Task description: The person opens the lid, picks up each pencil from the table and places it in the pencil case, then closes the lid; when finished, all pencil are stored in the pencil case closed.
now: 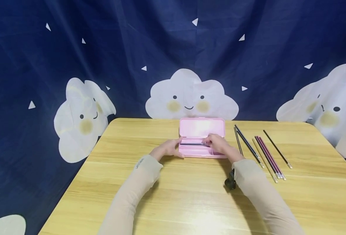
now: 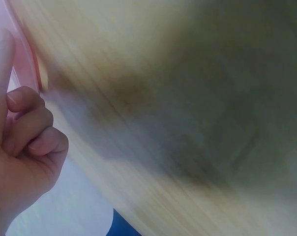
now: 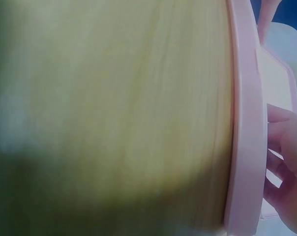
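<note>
While both forearms reach in from the 6 o'clock side, left hand (image 1: 169,148) grips the 9 o'clock end of a pink pencil case (image 1: 193,151), thumb and fingers either side of that end; left wrist view shows one digit straight along the pink wall, three others curled. Right hand (image 1: 218,143) is over the case's 3 o'clock half, fingers bent down inside, tips at the end of the dark in-case pencils (image 1: 190,144); cannot tell whether they are pinched.

Case: far part of desk, just past centre toward 12. Long axis 9 to 3; lid (image 1: 202,127) raised on the 12 o'clock side. In-case pencils lie along the same axis, count unclear.

Loose pencils (image 1: 270,157): at 3 o'clock from the case, dark, maroon and tan, long axes roughly 11 to 5, pale ends toward 5.

Surface: desk (image 1: 176,192), pale wood grain, glare near 6. Navy curtain (image 1: 132,42) behind; smiling white cloud (image 1: 192,102) at 12, others near 10 and 2. Pale sleeves (image 1: 143,176); black device (image 1: 230,181) at right wrist.
</note>
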Available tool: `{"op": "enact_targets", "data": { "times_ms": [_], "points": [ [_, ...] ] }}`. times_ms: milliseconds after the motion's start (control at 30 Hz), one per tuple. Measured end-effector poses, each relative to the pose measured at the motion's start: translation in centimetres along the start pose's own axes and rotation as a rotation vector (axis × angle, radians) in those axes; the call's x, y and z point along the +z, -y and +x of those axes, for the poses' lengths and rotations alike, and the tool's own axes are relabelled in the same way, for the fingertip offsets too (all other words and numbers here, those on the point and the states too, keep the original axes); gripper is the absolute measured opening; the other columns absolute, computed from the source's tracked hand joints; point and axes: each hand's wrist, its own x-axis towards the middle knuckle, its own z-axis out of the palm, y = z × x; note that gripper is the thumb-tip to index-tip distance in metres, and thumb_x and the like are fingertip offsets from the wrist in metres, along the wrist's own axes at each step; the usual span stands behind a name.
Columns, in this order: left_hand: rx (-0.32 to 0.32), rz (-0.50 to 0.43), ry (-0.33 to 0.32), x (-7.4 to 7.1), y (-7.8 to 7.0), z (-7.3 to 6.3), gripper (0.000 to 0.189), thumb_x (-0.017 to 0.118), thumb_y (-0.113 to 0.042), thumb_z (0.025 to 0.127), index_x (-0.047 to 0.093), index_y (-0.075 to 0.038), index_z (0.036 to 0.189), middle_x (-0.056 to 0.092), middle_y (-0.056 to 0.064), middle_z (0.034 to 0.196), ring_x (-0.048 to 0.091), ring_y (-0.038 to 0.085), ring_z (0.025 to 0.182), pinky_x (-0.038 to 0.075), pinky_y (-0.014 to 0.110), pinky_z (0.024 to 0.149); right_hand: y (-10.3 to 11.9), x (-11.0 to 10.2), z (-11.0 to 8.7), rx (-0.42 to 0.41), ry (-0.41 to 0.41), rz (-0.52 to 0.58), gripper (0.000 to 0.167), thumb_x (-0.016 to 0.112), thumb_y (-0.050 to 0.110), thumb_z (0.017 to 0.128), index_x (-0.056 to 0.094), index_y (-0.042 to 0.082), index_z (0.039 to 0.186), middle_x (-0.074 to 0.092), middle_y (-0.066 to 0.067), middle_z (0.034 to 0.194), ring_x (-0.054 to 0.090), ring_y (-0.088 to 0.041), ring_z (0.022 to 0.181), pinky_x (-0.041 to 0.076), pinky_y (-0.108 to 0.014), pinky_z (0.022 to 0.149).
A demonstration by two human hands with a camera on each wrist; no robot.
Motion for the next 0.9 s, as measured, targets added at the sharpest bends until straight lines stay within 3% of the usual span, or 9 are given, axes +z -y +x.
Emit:
{"op": "enact_targets", "data": {
  "times_ms": [200, 533, 667, 900],
  "points": [
    [0.0, -0.014, 0.005, -0.1, -0.2, 0.0, 0.096, 0.075, -0.037, 0.073, 0.019, -0.01, 0.146, 0.029, 0.013, 0.146, 0.029, 0.025, 0.133, 0.023, 0.034, 0.11, -0.3, 0.2, -0.2, -0.013, 0.018, 0.054, 0.02, 0.057, -0.004, 0.083, 0.072, 0.003, 0.094, 0.062, -0.007, 0.079, 0.058, -0.023, 0.077, 0.049, -0.039, 0.077],
    [0.0, -0.008, 0.0, -0.1, -0.2, -0.1, 0.095, 0.075, -0.036, 0.074, 0.019, -0.01, 0.146, 0.031, 0.014, 0.145, 0.031, 0.026, 0.132, 0.024, 0.034, 0.11, -0.4, 0.4, -0.8, 0.065, 0.011, 0.231, 0.018, 0.055, -0.001, 0.086, 0.07, 0.0, 0.096, 0.066, -0.016, 0.098, 0.058, -0.03, 0.094, 0.046, -0.044, 0.087],
    [0.005, -0.003, -0.001, -0.1, -0.2, -0.1, 0.094, 0.074, -0.036, 0.074, 0.019, -0.009, 0.145, 0.031, 0.015, 0.145, 0.031, 0.026, 0.132, 0.025, 0.035, 0.11, -0.5, 0.4, -1.0, 0.078, -0.01, 0.267, 0.018, 0.055, -0.001, 0.086, 0.067, -0.004, 0.099, 0.065, -0.018, 0.098, 0.058, -0.029, 0.092, 0.047, -0.043, 0.085],
    [-0.005, -0.002, 0.003, 0.0, -0.1, -0.1, 0.094, 0.074, -0.037, 0.074, 0.019, -0.01, 0.146, 0.03, 0.013, 0.146, 0.03, 0.025, 0.133, 0.024, 0.034, 0.11, -1.1, -0.3, -1.4, 0.027, -0.072, 0.305, 0.017, 0.057, -0.005, 0.084, 0.065, -0.009, 0.099, 0.064, -0.019, 0.091, 0.058, -0.026, 0.084, 0.048, -0.04, 0.079]
  ]
}}
